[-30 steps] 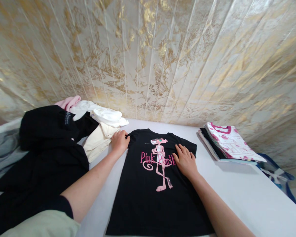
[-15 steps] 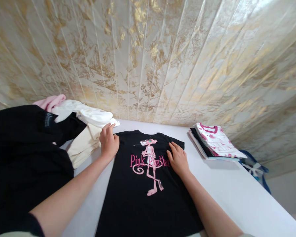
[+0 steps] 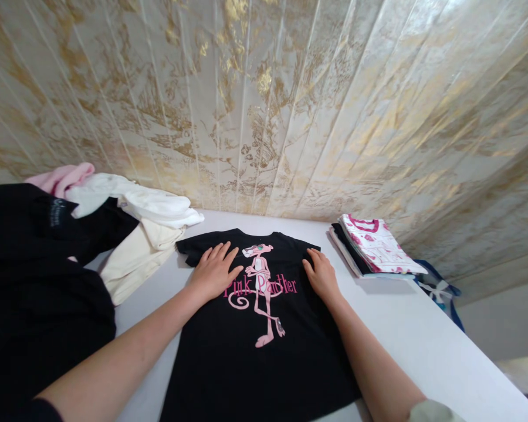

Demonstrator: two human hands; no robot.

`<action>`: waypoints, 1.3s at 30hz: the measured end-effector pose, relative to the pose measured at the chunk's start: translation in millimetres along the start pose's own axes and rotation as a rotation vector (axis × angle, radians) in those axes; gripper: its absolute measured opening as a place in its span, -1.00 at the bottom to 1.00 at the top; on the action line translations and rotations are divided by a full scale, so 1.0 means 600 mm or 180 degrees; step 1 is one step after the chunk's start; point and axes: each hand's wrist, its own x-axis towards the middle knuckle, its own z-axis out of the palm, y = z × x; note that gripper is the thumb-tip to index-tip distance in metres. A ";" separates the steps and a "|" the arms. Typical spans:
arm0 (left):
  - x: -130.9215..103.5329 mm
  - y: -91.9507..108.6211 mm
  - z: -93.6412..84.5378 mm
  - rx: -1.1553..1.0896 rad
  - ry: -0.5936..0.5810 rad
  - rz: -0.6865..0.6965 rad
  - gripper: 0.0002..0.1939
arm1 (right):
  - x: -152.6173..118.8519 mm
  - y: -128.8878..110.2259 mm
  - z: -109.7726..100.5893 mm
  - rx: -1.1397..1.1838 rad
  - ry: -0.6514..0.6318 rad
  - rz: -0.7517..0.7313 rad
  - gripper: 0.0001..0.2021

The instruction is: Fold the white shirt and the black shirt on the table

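A black T-shirt [image 3: 246,375] with a pink cartoon panther and "Pink Panther" lettering lies face up, collar away from me. Flat on its upper left chest, just below the left sleeve, rests my left hand [image 3: 215,271], fingers spread and its tips near the print. My right hand [image 3: 322,274] touches the shirt's right edge under the right sleeve, its fingers stretched out and close together. The left sleeve is spread outward on the table. Part of the right side is hidden behind my right forearm, and the hem runs toward the bottom of the view.
The shirt lies on a white table [image 3: 405,334]. At left is a heap of loose black clothes [image 3: 35,281], with white [image 3: 154,205], cream [image 3: 136,258] and pink garments [image 3: 66,177]. A folded stack [image 3: 378,246] stands at right, with blue straps [image 3: 453,308] behind it. A gold-patterned curtain [image 3: 255,117] hangs behind.
My left hand has moved from the left sleeve onto the shirt's chest, and that sleeve now lies spread outward. My right hand has shifted slightly toward the right sleeve. The view has turned slightly right.
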 end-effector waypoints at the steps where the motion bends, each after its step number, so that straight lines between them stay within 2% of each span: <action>1: 0.000 -0.001 -0.001 0.0006 -0.0014 0.0012 -0.37 | 0.003 0.012 -0.004 -0.0045 0.0048 0.0137 -0.56; 5: 0.002 -0.003 0.002 -0.0021 -0.0010 0.0076 -0.37 | 0.006 0.048 -0.012 -0.0182 0.0009 0.0456 -0.51; 12: 0.016 -0.024 0.009 -0.0093 0.0029 0.0234 -0.38 | 0.012 0.056 0.005 0.0409 0.0066 -0.0046 -0.48; 16: 0.016 -0.021 0.000 -0.0145 0.0134 0.0258 -0.40 | 0.015 0.051 0.004 0.0938 0.0215 -0.0038 -0.52; 19: 0.000 0.023 -0.023 -0.0261 0.0088 0.0394 -0.43 | 0.017 0.045 -0.001 0.1211 0.0297 0.0042 -0.54; 22: -0.035 0.102 -0.044 -0.0681 -0.0209 0.1148 -0.51 | 0.019 0.043 -0.004 0.1353 0.0345 0.0096 -0.54; 25: -0.081 0.178 -0.041 -0.1230 -0.0777 0.1816 -0.54 | 0.022 0.046 -0.003 0.1519 0.0273 0.0158 -0.55; 27: -0.108 0.208 -0.029 -0.1450 -0.0965 0.2072 -0.56 | 0.023 0.049 -0.002 0.1597 0.0211 0.0199 -0.56; 31: -0.138 0.220 -0.015 -0.1857 -0.1014 0.2152 -0.74 | 0.024 0.053 -0.002 0.1536 0.0189 0.0165 -0.57; 34: -0.149 0.212 -0.022 -0.2070 -0.1164 0.2133 -0.86 | 0.024 0.054 -0.002 0.1428 0.0245 0.0138 -0.58; 39: -0.158 0.202 -0.032 -0.2286 -0.1326 0.2098 -0.93 | 0.025 0.051 -0.003 0.1520 0.0295 0.0262 -0.59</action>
